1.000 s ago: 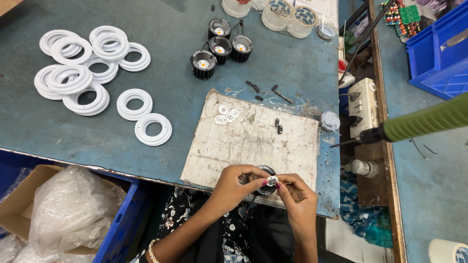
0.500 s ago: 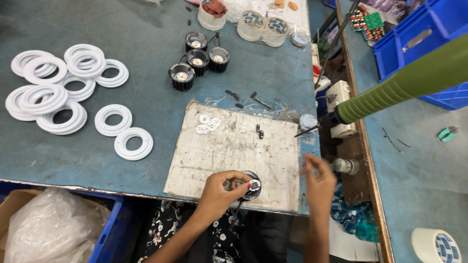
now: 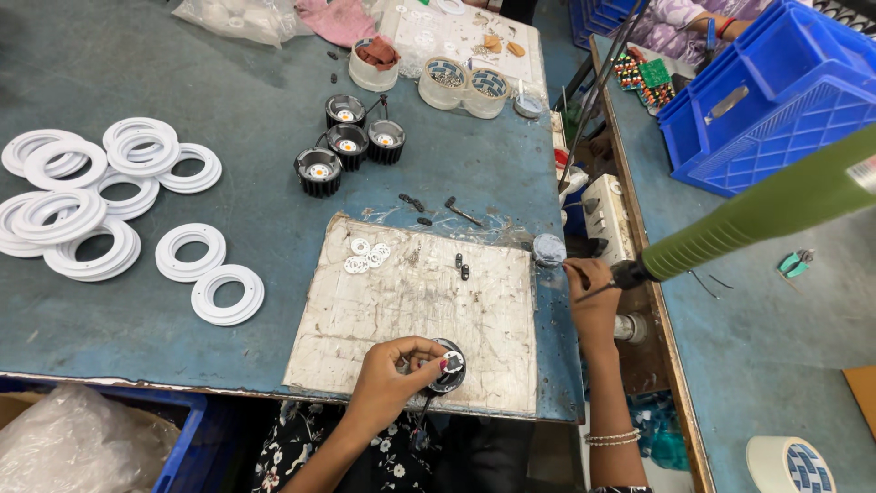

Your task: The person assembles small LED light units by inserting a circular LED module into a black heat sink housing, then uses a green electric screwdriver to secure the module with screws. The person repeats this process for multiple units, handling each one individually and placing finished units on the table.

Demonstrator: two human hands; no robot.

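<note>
1. The left hand (image 3: 388, 379) grips a small black finned lamp housing (image 3: 447, 367) at the near edge of a worn whitish work board (image 3: 429, 306); its fingers are curled around the housing, which rests on the board.
2. The right hand (image 3: 591, 290) is out past the right edge of the blue-grey table (image 3: 265, 82), beside a slim dark tool tip (image 3: 593, 290). Its fingers are bent around that tip, though whether they actually clamp it cannot be told.
3. The tool tip leads to a green-handled power screwdriver (image 3: 766, 210), which slants up toward the far right.
4. On the far part of the board lie several small white washers (image 3: 365, 256) and two small dark screws (image 3: 462, 266).
5. Just beyond the board lie a few loose dark screws and bits (image 3: 429, 208).
6. Farther away stand four more black finned lamp housings (image 3: 351, 146) in a cluster, each with a pale centre.
7. Stacks of white plastic rings (image 3: 100, 201) cover the left side of the table, with two single rings nearest the board.
8. Blue plastic crates (image 3: 766, 100) sit at the far right, and a roll of tape (image 3: 792, 464) at the near right.
</note>
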